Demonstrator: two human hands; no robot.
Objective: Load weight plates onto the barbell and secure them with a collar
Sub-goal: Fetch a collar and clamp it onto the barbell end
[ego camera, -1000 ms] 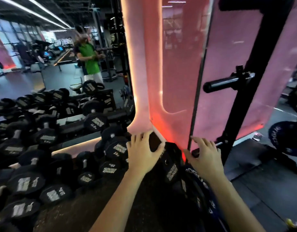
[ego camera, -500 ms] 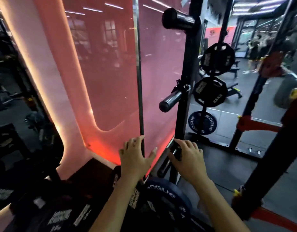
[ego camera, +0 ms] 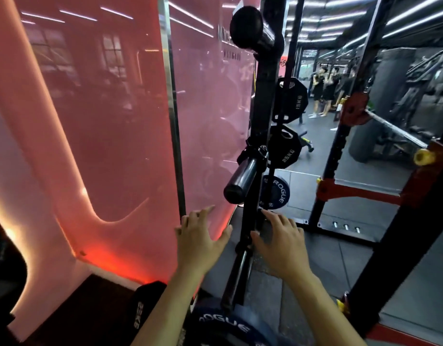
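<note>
The fingers [ego camera: 270,217] of the right hand [ego camera: 281,248] are spread wide and hold nothing. The left hand [ego camera: 199,242] is spread wide too, just beside the pink wall [ego camera: 103,121]. Between the hands a black peg [ego camera: 236,273] sticks out of the rack post [ego camera: 265,108]. A blue plate [ego camera: 230,327] sits low on it (nearest the person). This looks like picking a plate. Next, both hands must reach down and grip the blue plate by its rim.

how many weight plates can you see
5: a 15kg plate high on the rack, a 25kg plate under it, a Rogue plate below, another Rogue plate at bottom centre, a black plate beside it. More may be hidden.
</note>
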